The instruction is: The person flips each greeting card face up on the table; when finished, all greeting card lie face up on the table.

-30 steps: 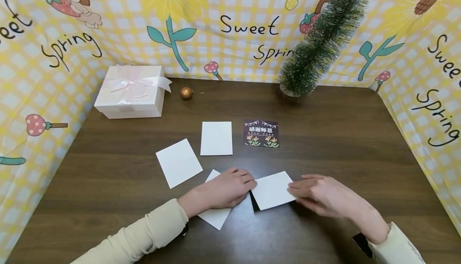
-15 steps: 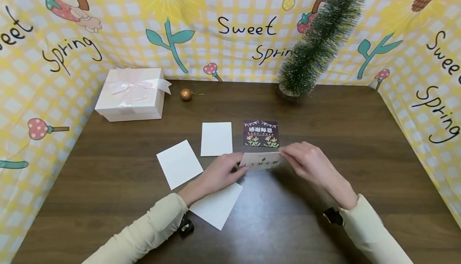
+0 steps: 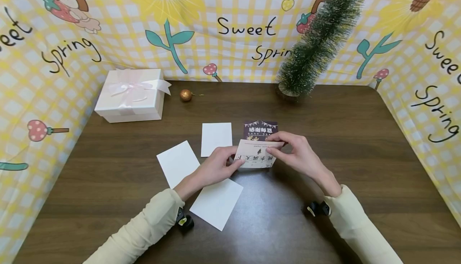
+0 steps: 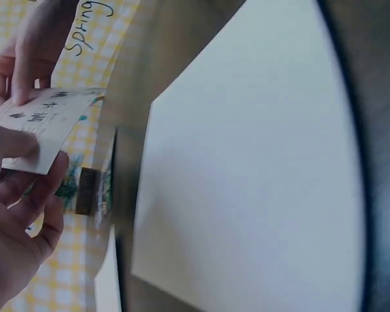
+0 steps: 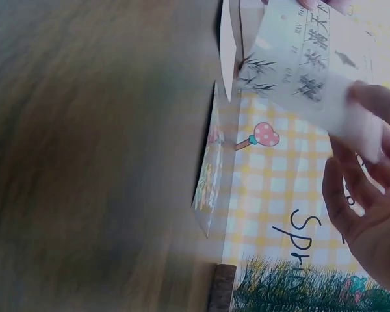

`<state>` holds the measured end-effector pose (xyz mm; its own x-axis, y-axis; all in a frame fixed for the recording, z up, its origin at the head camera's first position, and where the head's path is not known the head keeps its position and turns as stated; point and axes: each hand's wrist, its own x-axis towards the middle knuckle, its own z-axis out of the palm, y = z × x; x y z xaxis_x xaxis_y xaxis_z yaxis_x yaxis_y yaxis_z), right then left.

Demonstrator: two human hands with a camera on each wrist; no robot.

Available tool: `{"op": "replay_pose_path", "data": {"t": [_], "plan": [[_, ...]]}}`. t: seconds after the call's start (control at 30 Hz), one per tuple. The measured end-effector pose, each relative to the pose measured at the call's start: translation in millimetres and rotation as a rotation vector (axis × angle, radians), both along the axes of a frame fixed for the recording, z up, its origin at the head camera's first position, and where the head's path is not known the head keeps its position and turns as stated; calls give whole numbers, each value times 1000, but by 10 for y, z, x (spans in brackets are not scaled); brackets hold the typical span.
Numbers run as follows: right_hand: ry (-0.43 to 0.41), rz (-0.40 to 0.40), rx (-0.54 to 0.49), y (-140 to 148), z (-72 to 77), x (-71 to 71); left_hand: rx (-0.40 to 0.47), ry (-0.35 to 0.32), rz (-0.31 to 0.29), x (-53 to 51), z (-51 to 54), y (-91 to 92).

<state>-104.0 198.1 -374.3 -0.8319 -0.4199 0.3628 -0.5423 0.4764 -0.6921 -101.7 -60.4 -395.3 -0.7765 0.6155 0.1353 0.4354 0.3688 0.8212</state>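
Note:
Both hands hold a pale greeting card above the table, its printed side with dark characters facing up and tilted. My left hand pinches its left edge between thumb and fingers, and the left wrist view shows the same card from the side. At the right edge my right hand pinches it, thumb on the print, as the right wrist view of that card also shows. Just behind lies a dark purple card with white lettering, partly covered by the held one.
Three blank white cards lie to the left: a back one, a slanted one and a near one. Along the back stand a white ribboned gift box, a copper bauble and a bristly green tree.
The held card has been lifted from the near table, turned from its blank side to its printed side and carried back toward the purple card. Both hands moved with it.

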Motion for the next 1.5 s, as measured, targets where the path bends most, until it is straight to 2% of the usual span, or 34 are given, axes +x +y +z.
{"op": "replay_pose_path", "data": {"t": [0.1,0.2,0.33,0.47,0.6,0.67,0.8,0.97,1.1,1.2,1.37,1.5], "plan": [[-25,1,-31,-27,8,5,18,-6,5,-38,21,-10],[-73,-48,-99,-48,2,21,68,-35,82,-74,9,-11],[-156,-110,-244,-107,-16,23,148,-90,199,-110,-7,25],[-216,-133,-348,-181,-35,7,267,-139,223,-131,20,68],[-246,-150,-331,-210,-59,1,329,-156,231,-149,46,66],[-231,-151,-282,-207,-69,-8,316,-149,239,-159,61,49],[-151,-122,-184,-207,-28,-61,235,-119,232,-187,98,2],[-92,-14,-108,-250,106,-169,89,-54,150,-220,156,-30],[-107,42,-67,-281,195,-216,46,7,100,-246,194,-28],[-134,33,-99,-292,212,-217,69,6,103,-255,187,-31],[-169,-36,-251,-305,166,-218,114,-43,114,-257,98,-42],[-201,-79,-353,-318,145,-230,124,-19,120,-266,61,-43]]}}
